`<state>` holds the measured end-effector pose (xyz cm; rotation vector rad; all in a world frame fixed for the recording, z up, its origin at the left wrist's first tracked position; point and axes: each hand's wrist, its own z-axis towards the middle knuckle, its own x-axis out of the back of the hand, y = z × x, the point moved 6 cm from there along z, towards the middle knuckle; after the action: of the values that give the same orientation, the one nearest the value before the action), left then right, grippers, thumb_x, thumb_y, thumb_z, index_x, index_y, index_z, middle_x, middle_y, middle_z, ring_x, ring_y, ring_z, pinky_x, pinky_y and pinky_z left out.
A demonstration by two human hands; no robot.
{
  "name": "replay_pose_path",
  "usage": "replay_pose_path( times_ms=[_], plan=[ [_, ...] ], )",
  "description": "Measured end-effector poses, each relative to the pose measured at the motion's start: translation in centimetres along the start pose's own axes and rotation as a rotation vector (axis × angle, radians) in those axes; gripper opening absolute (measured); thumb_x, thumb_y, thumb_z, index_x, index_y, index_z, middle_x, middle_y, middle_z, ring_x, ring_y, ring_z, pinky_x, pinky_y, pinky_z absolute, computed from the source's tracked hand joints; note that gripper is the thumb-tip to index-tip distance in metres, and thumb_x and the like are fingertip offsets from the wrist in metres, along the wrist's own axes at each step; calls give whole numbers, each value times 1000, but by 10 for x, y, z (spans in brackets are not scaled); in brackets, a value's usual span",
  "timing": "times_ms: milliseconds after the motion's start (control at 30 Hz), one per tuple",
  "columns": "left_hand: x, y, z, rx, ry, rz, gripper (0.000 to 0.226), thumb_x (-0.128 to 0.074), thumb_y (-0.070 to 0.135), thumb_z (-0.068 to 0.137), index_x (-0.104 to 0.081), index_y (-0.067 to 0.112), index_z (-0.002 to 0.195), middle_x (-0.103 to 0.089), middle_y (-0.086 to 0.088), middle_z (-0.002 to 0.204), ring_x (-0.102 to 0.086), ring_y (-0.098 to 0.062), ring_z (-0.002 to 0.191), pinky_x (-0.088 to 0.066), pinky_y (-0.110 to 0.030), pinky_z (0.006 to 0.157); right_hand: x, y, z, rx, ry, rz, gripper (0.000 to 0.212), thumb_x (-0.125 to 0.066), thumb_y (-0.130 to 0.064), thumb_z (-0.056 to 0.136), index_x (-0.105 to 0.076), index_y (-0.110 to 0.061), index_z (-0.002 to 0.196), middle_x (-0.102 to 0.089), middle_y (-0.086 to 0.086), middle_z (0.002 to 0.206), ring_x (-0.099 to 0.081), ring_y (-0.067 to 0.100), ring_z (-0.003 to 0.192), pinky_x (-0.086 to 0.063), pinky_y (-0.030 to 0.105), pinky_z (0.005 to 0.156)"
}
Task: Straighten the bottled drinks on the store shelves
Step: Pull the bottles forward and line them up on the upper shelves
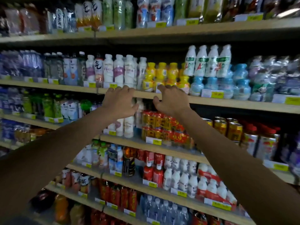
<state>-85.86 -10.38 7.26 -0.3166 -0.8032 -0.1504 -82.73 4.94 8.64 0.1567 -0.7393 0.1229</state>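
While my left hand (pixel 120 101) and right hand (pixel 172 99) hover empty, fingers spread, the yellow bottles (pixel 159 77) look light, slick, tippy; I'd grip mid-body.

Dim, soft overall blur, dark forearms in shadow, wide-angle bending of shelves (pixel 211 100) at edges.

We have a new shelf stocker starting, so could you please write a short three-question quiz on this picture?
1. True or false: the left hand holds a bottle.
2. Which colour are the bottles directly above the right hand? A red, B yellow, C green.
3. What stands right of the white bottles on the shelf below the hands?

Key: 1 false, both hands are empty. 2 B. 3 Red and gold cans.
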Motion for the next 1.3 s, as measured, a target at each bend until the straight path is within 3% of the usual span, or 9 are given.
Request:
replay_pose_path(
  times_ms=[267,367,500,667,900,1200,1300],
  plan=[
    [-83,-100,68,91,16,7,61,-47,48,90,-40,9,137,-45,-12,138,-44,-33,124,-39,-42,96,-100,-46,124,83,23,81,46,-45,-39,90,-49,-13,128,-58,13,116,-51,32,110,-41,38,81],
    [-114,-142,79,144,-12,36,64,-44,50,93,-33,11,142,-38,-12,145,-42,-32,127,-40,-42,97,-138,-70,156,121,4,116,46,-44,-39,90,-50,-13,127,-59,12,114,-52,31,109,-40,36,80],
    [-149,-197,93,205,-30,77,63,-43,51,93,-33,11,141,-46,-11,136,-49,-33,117,-42,-43,93,-180,-103,193,178,-1,131,46,-44,-38,89,-50,-13,127,-59,12,114,-52,32,108,-39,36,78],
    [-193,-265,113,223,-4,89,64,-43,52,92,-34,11,141,-45,-12,137,-47,-34,120,-40,-43,93,-221,-136,237,177,8,183,46,-47,-34,86,-51,-12,127,-60,12,112,-52,31,107,-40,36,82],
    [-246,-364,154,156,147,-16,64,-48,49,91,-37,8,139,-43,-13,139,-45,-33,122,-39,-43,94,-276,-192,299,124,155,117,33,-46,-32,88,-58,-8,107,-62,12,98,-56,33,96,-31,32,67],
    [-292,-463,216,-56,287,-15,59,-49,50,90,-50,1,123,-52,-21,123,-51,-35,112,-35,-48,95,-307,-251,380,19,267,-64,38,-44,-34,86,-60,-8,109,-62,11,102,-55,31,100,-42,35,70],
    [-305,-485,230,-90,293,-54,57,-44,53,91,-51,2,116,-51,-21,119,-52,-35,103,-40,-47,91,-314,-268,395,-18,309,-122,38,-44,-33,88,-60,-6,109,-62,12,101,-55,31,98,-37,34,65]
  ],
)
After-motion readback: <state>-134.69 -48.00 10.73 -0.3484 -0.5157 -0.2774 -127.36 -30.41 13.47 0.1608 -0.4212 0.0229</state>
